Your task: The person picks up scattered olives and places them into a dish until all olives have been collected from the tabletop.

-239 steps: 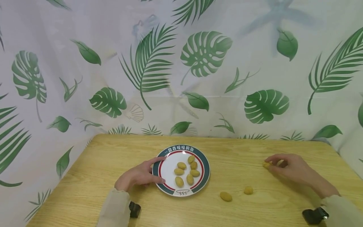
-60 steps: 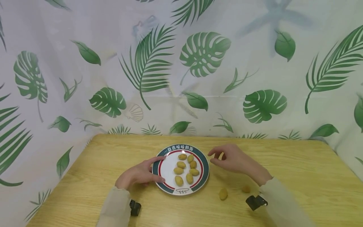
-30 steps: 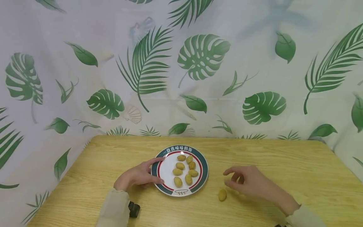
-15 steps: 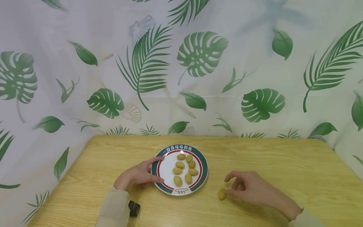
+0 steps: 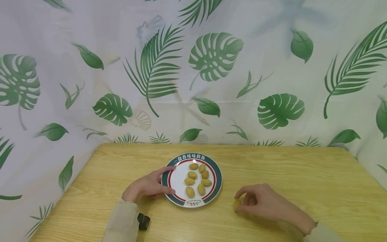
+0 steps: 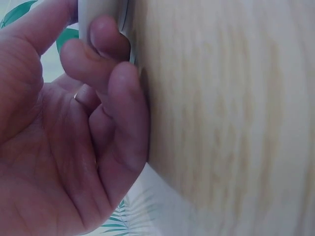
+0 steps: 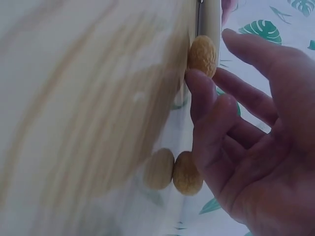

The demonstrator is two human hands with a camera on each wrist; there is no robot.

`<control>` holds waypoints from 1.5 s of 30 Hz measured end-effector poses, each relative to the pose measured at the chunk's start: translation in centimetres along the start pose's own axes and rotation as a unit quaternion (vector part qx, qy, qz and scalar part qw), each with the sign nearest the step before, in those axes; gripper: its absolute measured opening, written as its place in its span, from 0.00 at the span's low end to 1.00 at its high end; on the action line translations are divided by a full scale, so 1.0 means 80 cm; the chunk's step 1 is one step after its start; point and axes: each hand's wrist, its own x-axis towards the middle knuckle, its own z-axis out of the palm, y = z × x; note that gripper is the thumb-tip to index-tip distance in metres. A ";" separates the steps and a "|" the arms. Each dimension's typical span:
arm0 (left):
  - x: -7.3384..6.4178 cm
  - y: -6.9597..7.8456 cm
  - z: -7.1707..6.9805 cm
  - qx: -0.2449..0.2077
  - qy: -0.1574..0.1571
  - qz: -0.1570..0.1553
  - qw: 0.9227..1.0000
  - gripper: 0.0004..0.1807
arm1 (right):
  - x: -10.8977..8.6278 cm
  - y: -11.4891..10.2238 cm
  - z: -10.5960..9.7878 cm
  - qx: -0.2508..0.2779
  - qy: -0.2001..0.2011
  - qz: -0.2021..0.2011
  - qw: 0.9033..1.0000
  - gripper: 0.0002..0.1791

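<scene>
My left hand (image 5: 147, 185) holds the left side of a white plate (image 5: 178, 183) with a dark green rim. Its thumb and index finger lie over the rim, and the other fingers curl low beside the plate's edge in the left wrist view. Several wrinkled, yellow-brown oval fruits (image 5: 190, 192) lie on the plate. Right of it, my right hand (image 5: 266, 203) has thumb and fingertips around one such fruit (image 7: 202, 55), still at the tabletop. Another fruit (image 7: 188, 173) stands on the table by the curled fingers in the right wrist view; the right hand hides it in the head view.
The wooden table (image 5: 272, 168) extends on both sides of the plate. Behind it hangs a white cloth (image 5: 169, 127) printed with green leaves. A small black device (image 5: 143, 222) sits at my left wrist.
Eight seconds ago my right hand pinched a fruit at far right; the plate now carries one more. The right hand has since come back from the plate and closed around a fruit. Left hand stays.
</scene>
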 end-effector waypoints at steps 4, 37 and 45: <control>0.000 0.001 -0.001 0.002 0.000 0.003 1.000 0.47 | 0.004 -0.003 0.001 -0.004 -0.002 0.006 1.000 0.14; 0.003 -0.003 0.004 0.011 0.007 -0.004 1.000 0.46 | 0.016 -0.011 -0.005 -0.027 0.029 -0.012 0.999 0.12; 0.004 -0.004 0.005 0.009 0.009 -0.004 1.000 0.46 | 0.031 -0.012 -0.002 -0.011 0.055 -0.036 0.998 0.13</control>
